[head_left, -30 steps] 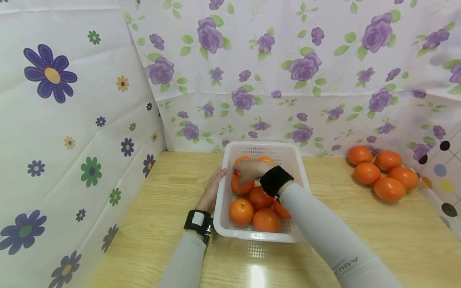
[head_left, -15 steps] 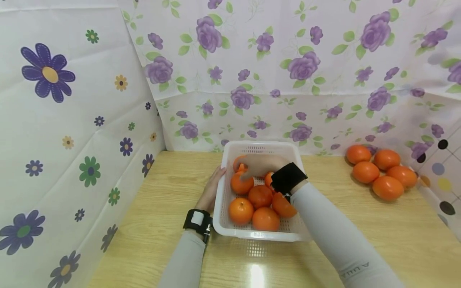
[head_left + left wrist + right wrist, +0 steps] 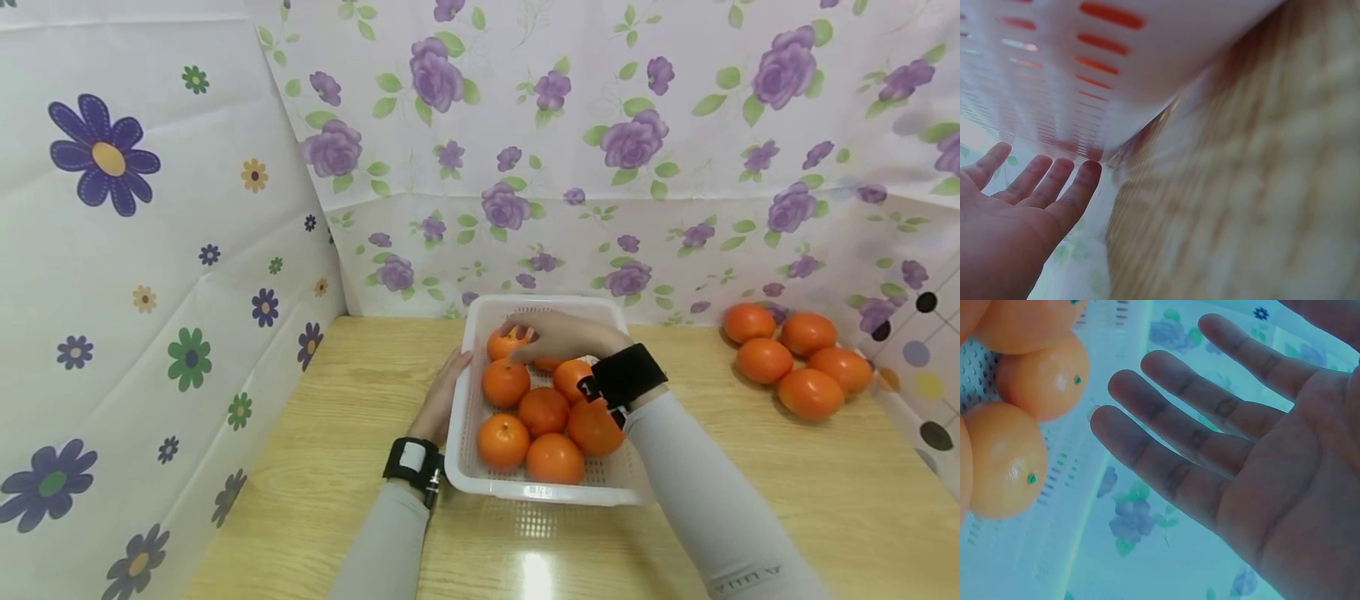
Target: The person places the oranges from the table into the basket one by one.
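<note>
A white plastic basket (image 3: 454, 450) stands on the table with several oranges (image 3: 555, 458) in it. My left hand (image 3: 441, 400) rests against the basket's left side. In the left wrist view, that hand's (image 3: 1025, 219) fingers are extended along the slotted wall (image 3: 1041, 119). Over the far part of the basket is my right hand (image 3: 562, 335), partly hiding the oranges beneath. In the right wrist view, this hand (image 3: 1272, 481) has spread fingers, holds nothing and is apart from the oranges (image 3: 1007, 459), which show green stem ends.
Several smooth orange-red fruits (image 3: 810, 394) lie grouped at the table's back right; their kind is unclear. Behind the wooden table (image 3: 360, 367) hangs a floral sheet (image 3: 510, 125), and another flowered sheet (image 3: 187, 292) borders its left side.
My right hand has moved off the orange at the basket's back left and shifted right, its fingers loosening. More oranges show under it. My left hand has stayed in place.
</note>
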`<state>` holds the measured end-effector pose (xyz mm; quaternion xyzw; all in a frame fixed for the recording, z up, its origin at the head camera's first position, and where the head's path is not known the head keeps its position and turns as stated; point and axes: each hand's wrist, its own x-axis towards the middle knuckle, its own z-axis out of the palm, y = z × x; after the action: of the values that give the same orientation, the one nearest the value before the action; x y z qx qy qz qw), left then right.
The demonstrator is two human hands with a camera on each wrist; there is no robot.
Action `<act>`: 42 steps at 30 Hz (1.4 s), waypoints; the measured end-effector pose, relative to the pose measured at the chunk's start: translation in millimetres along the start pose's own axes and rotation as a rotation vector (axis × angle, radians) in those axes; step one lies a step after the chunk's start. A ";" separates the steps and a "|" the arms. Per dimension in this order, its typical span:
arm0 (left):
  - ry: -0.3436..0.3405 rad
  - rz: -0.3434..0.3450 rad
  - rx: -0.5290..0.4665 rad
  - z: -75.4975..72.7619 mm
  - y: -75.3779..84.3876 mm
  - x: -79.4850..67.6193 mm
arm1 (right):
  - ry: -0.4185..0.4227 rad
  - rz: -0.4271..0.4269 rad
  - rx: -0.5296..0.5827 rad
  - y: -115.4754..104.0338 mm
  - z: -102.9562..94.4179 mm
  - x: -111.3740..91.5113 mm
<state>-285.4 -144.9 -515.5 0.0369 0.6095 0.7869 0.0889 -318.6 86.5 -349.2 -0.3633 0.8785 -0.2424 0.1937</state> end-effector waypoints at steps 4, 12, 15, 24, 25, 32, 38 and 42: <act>-0.007 0.003 0.010 0.9 1.0 -1.7 | 0.070 -0.040 0.004 5.4 -8.7 -12.4; -0.023 0.017 0.011 0.5 -0.5 -0.6 | 0.241 -0.088 0.082 25.1 -24.0 -37.2; -0.021 0.016 0.017 -0.3 -0.8 -0.5 | 0.284 -0.091 0.105 31.7 -28.9 -45.0; -0.018 0.011 0.024 0.2 -0.5 -0.4 | 0.405 -0.075 0.132 42.3 -43.6 -71.5; -0.019 0.011 0.026 0.2 -0.4 -0.5 | 0.419 -0.067 0.137 43.6 -44.4 -74.8; -0.009 0.004 0.030 0.5 -0.7 -1.3 | 0.556 0.003 0.098 53.9 -46.5 -98.6; -0.011 0.005 0.037 1.5 0.0 -2.3 | 0.674 0.038 0.047 68.3 -47.9 -126.7; -0.008 0.010 0.047 0.9 0.1 -2.4 | 0.746 0.054 0.023 79.0 -48.4 -142.7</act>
<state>-282.9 -144.5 -515.1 0.0451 0.6273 0.7726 0.0867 -292.3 253.6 -331.4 -0.2248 0.8951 -0.3628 -0.1293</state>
